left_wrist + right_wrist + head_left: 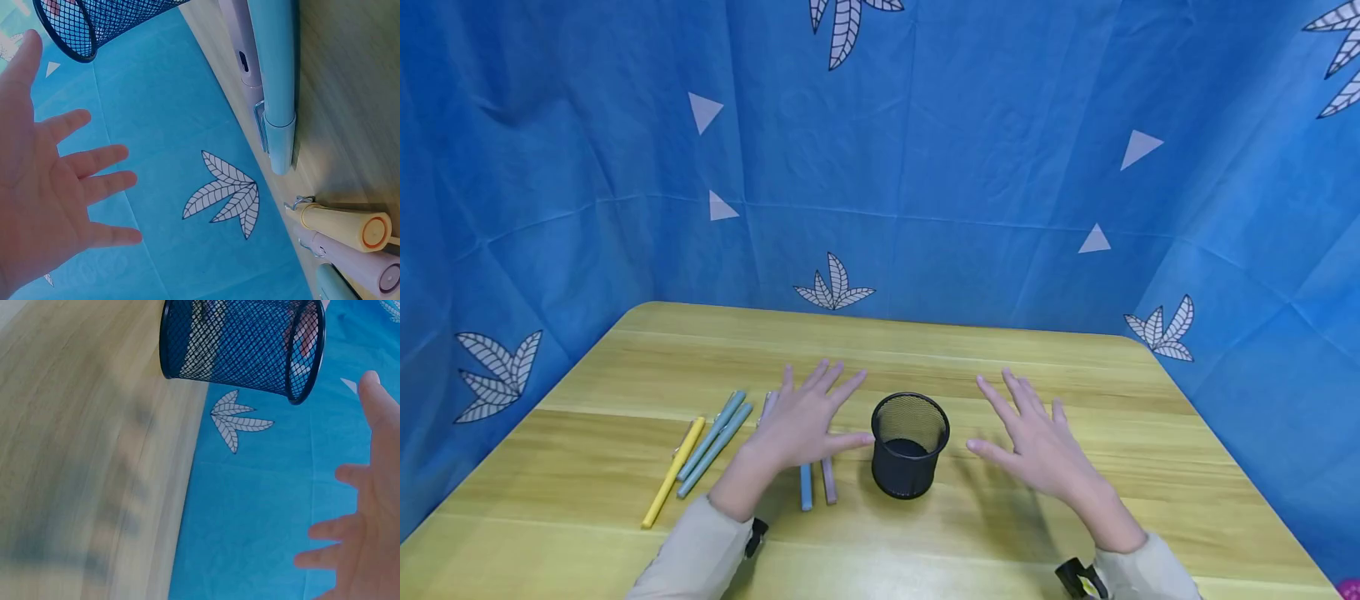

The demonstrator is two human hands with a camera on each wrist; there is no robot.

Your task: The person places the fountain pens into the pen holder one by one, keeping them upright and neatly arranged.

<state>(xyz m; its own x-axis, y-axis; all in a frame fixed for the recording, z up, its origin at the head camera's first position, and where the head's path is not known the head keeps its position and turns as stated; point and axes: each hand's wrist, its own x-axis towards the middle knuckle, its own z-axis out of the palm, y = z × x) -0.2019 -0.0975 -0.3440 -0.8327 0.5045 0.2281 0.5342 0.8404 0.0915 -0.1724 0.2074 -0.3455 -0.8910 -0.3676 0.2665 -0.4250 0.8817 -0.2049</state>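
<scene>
Near the centre of the frame, a round, black wire-mesh pen cup (pixel 906 471) stands upright on the pale wood-grain table (pixel 1150 450), between the left hand (pixel 801 425) and right hand (pixel 1041 446), both spread with nothing gripped; whether the left thumb touches the cup, I cannot tell. The cup looks light and fairly stiff, easily tipped, so its mid-wall suits a hold. Left of centre, the slim yellow clip pen (pixel 673 472), two slim teal clip pens (pixel 716 451), slim blue pen (pixel 806 487) and slim lavender pen (pixel 828 482) look light, hard and smooth, apt to roll; pinch them mid-barrel.
</scene>
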